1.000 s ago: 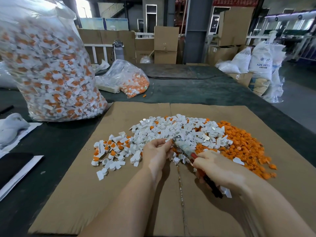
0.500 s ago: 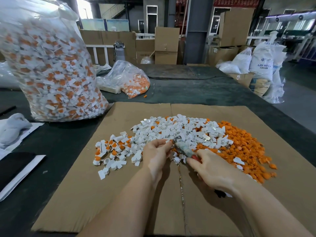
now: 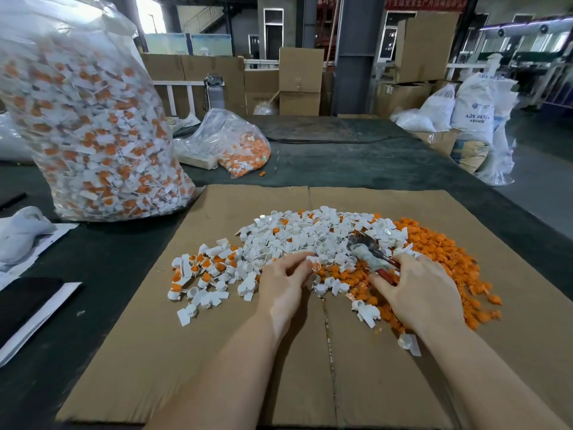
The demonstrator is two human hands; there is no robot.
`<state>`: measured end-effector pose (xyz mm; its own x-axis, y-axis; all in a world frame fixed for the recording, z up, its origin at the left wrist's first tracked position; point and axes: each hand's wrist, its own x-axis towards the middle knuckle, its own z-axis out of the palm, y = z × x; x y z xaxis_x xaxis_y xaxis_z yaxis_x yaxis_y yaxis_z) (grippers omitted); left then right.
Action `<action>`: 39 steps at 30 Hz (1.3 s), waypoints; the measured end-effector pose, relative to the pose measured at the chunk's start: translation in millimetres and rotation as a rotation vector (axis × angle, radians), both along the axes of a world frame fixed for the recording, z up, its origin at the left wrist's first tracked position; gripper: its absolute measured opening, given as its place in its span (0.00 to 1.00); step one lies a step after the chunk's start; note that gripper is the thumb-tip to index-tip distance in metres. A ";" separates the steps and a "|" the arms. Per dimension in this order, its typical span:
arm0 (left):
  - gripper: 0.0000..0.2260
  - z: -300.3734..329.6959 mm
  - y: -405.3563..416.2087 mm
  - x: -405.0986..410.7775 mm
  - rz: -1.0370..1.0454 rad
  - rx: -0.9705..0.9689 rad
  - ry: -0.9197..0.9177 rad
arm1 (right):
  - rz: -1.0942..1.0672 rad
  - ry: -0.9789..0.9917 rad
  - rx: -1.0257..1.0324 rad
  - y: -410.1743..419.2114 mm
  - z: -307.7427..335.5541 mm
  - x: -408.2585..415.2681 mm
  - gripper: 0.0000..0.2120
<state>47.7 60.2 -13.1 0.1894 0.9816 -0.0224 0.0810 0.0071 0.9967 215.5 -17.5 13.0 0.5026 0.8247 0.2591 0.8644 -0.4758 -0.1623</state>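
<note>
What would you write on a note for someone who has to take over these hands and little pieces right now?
Left hand pinches a white piece at the near edge of the white pile.
Right hand grips the pliers by the red handles, head lying on the pile.
Done: loose orange caps heaped at right on the cardboard.
Left: capped pieces at the left of the cardboard, plus the big bag full of them.
</note>
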 end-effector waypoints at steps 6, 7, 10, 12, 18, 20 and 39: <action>0.10 -2.6 -2.9 -1.1 -0.057 0.083 0.155 | -0.071 -0.151 -0.149 3.0 -10.5 2.5 0.33; 0.09 -3.0 -2.5 -1.2 -0.063 0.095 0.178 | -0.062 -0.188 -0.131 2.0 -10.4 -1.0 0.32; 0.07 -2.6 -1.8 0.1 -0.086 0.138 0.212 | 0.219 -0.164 0.181 3.8 -11.7 -16.8 0.18; 0.05 -1.9 -2.4 1.2 -0.100 0.176 0.223 | 0.456 -0.083 0.354 6.3 -17.1 -32.7 0.15; 0.10 -1.9 -6.1 -4.6 -0.148 0.162 0.147 | 0.594 0.077 0.504 11.6 -30.3 -50.5 0.04; 0.14 -2.9 -7.6 -5.3 -0.196 0.188 0.161 | 0.571 0.110 0.511 12.0 -33.1 -51.0 0.04; 0.17 -4.9 -11.1 -1.2 -0.199 0.364 0.309 | 0.548 0.195 0.527 6.4 -32.6 -50.9 0.03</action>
<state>46.5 49.2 -18.0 0.4120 0.8819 0.2290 0.3369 -0.3809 0.8610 164.6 -11.1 -19.6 0.1363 0.7611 0.6341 0.8865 0.1921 -0.4211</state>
